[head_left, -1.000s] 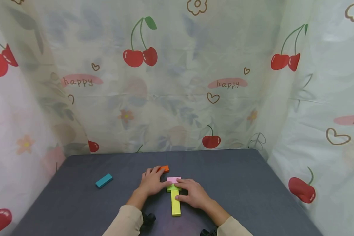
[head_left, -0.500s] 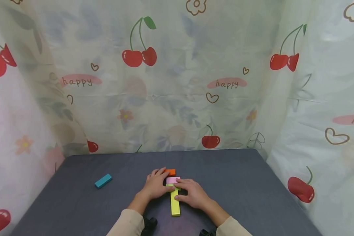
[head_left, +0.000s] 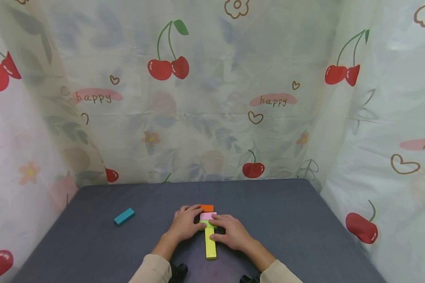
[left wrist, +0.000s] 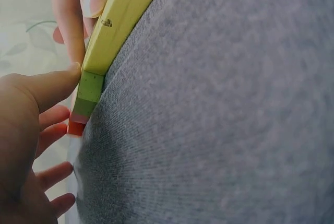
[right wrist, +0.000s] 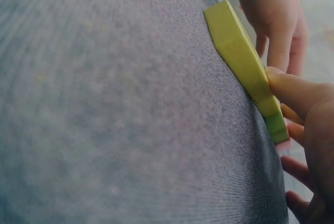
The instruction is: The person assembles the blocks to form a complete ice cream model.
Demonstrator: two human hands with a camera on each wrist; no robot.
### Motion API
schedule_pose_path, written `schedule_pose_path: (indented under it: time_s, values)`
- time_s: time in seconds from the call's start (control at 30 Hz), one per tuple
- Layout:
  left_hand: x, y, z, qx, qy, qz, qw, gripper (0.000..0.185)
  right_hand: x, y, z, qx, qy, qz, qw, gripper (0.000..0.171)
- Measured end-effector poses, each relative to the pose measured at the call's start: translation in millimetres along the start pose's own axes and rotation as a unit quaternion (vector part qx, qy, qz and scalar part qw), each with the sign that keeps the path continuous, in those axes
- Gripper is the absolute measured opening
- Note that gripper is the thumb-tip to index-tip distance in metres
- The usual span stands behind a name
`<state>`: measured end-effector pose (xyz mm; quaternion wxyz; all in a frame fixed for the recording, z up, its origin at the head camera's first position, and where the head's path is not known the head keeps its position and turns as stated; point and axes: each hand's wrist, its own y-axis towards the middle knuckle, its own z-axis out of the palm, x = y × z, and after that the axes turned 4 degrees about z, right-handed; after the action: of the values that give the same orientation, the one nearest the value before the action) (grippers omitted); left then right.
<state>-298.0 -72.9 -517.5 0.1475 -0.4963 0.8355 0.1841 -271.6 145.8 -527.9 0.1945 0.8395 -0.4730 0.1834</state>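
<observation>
Five blocks lay on the tabletop (head_left: pixel 287 220): yellow (head_left: pixel 210 243), green (head_left: pixel 207 224), pink (head_left: pixel 208 215), orange (head_left: pixel 207 208) in a row, teal (head_left: pixel 124 216) apart. Your left hand (head_left: pixel 185 224) and right hand (head_left: pixel 233 232), fingers relaxed, pressed the row without gripping; the orange block had slid against pink.

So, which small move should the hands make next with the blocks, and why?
Probably the left hand should nudge the orange block a little further until it sits flush behind the pink block. Yellow, green and pink blocks already form one line, steadied by the right hand. The blue block lies apart, for later.
</observation>
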Motion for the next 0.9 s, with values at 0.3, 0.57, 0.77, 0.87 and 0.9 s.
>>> schedule_pose_path:
  time_s: [0.3, 0.57, 0.77, 0.87, 0.9]
  values:
    - [-0.6, -2.1, -0.2, 0.003, -0.021, 0.014, 0.9997, 0.055, 0.3, -0.2, 0.1, -0.004, 0.001, -0.001, 1.000, 0.053]
    - [0.4, -2.9, 0.3, -0.005, -0.021, 0.013, 0.9997, 0.055, 0.6, -0.1, 0.5, -0.003, 0.005, 0.000, 1.000, 0.053]
    - [0.6, -2.8, -0.6, -0.004, -0.020, 0.011, 0.9997, 0.055, 2.5, -0.6, -0.3, -0.004, 0.005, 0.001, 1.000, 0.052]
    - [0.8, -3.6, -0.8, -0.008, -0.027, 0.017, 0.9995, 0.054, 2.3, -0.7, -0.3, -0.003, 0.005, 0.004, 1.000, 0.052]
    - [0.9, -4.2, -1.0, -0.013, -0.028, 0.020, 0.9993, 0.053, 2.2, -0.7, -0.3, -0.002, 0.005, 0.005, 1.000, 0.052]
